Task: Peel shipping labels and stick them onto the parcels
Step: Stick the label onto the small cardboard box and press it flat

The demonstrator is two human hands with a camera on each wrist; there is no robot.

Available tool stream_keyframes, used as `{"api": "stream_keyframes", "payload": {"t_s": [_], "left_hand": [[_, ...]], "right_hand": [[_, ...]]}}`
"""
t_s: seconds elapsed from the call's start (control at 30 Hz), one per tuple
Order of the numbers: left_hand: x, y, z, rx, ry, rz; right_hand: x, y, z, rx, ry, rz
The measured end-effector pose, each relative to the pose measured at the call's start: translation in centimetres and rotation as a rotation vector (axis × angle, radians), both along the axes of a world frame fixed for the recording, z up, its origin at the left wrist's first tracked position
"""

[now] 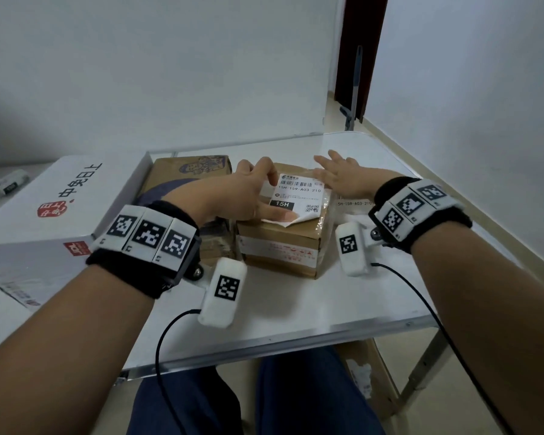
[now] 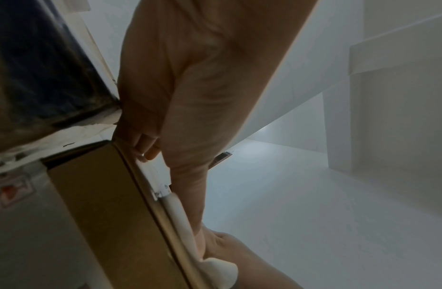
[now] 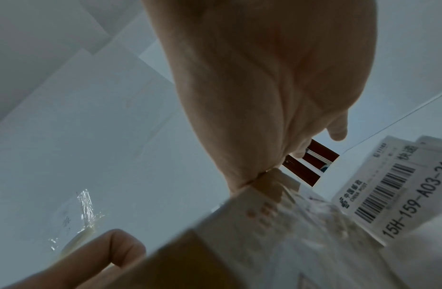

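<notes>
A white folding table (image 1: pixel 296 312) with a metal rim stood against pale walls, one corner of it close to a dark red-brown door (image 1: pixel 363 51) at the far right. A grey-handled tool (image 1: pixel 354 89) leaned by that door. The person's knees in dark blue trousers (image 1: pixel 264 400) showed below the near edge of the table.

Three boxes sat on the table, all of them closed, so their contents could not be told. Under the fingers lay a small brown cardboard parcel (image 1: pixel 283 246), sealed with tape. Touching it on the far side of the left hand (image 1: pixel 245 193) stood a second brown parcel (image 1: pixel 189 174) with a printed figure on top. Further out beyond the left wrist lay a large white box (image 1: pixel 44 215) with red and black characters.

The shipping label (image 1: pixel 299 196), white with a barcode and "15H", lay on top of the small parcel between the two hands. The left hand's fingers (image 1: pixel 280 215) were stretched out flat on its near corner, which curled up at the fingertip. The right hand (image 1: pixel 343 177) lay with fingers spread and straight, pressing the label's far right edge. More printed labels (image 3: pixel 387 195) lay on the table just beside the right hand.
</notes>
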State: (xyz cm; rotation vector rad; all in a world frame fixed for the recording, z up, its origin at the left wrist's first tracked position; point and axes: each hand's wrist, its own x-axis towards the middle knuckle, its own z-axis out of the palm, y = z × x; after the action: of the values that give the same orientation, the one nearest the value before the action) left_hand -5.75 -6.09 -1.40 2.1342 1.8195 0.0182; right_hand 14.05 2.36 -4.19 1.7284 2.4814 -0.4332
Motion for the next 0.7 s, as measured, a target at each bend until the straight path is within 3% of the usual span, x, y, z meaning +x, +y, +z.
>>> {"api": "stream_keyframes", "payload": {"t_s": [0.17,0.3,0.37,0.47,0.53,0.7], "left_hand": [[0.0,-0.2,0.1,-0.007,-0.001,-0.009],[-0.2,-0.4,-0.1,0.016,-0.094,-0.059],[-0.4,-0.5,0.0,-0.006,-0.141,-0.101],[-0.6,-0.3,0.3,-0.075,-0.16,-0.09],[-0.4,-0.2,0.6,-0.124,-0.083,-0.063],[0.2,-0.4,1.4,-0.138,0.016,-0.079]], "right_hand": [[0.2,-0.3,0.1,-0.005,0.036,0.019],[1.0,-0.7,-0.2,-0.066,0.357,-0.167],[1.4,-0.7,0.0,-0.045,0.424,-0.239],[1.0,-0.3,0.6,0.05,0.339,-0.148],[-0.2,-0.6,1.0,0.088,0.337,-0.123],[-2.4,-2.1,0.4,0.083,0.064,-0.007]]}}
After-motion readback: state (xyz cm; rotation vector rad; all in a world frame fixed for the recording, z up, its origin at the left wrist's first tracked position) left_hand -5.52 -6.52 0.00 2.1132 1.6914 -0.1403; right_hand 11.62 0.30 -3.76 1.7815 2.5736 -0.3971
